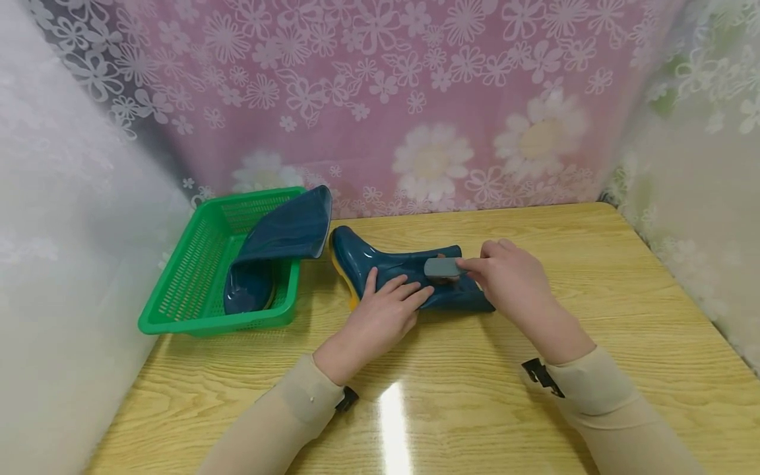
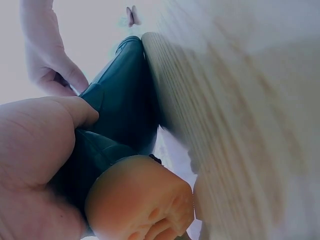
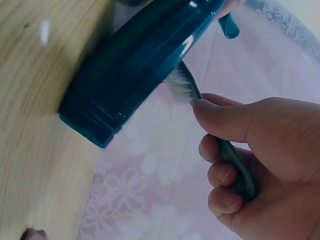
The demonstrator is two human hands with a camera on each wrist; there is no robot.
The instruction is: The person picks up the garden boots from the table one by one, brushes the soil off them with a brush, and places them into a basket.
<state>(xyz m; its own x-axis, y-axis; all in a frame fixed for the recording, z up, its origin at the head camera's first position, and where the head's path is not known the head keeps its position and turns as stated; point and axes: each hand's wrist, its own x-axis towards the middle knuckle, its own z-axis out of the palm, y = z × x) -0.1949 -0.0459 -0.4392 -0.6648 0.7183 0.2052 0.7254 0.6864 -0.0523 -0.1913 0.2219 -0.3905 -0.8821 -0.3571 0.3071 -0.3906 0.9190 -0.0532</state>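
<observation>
A dark blue rubber boot (image 1: 358, 256) with a yellow sole lies on its side on the table, toe to the left. Across its ankle and shaft rests my left hand (image 1: 384, 316), fingers spread and fairly straight. In the left wrist view, the thumb lies against the boot (image 2: 127, 95) near the heel. My right hand (image 1: 513, 280) grips a grey-green scrubbing brush (image 1: 442, 268) over the shaft. The right wrist view shows its fingers curled round the handle (image 3: 242, 175), with white bristles (image 3: 179, 86) against the boot (image 3: 130, 75).
A green plastic basket (image 1: 220, 326) stands to the left, close to the boot's toe. Inside it, another blue boot (image 1: 285, 227) leans with its shaft over the right rim. A flowered pink curtain (image 1: 356, 132) hangs behind the wooden table (image 1: 594, 264).
</observation>
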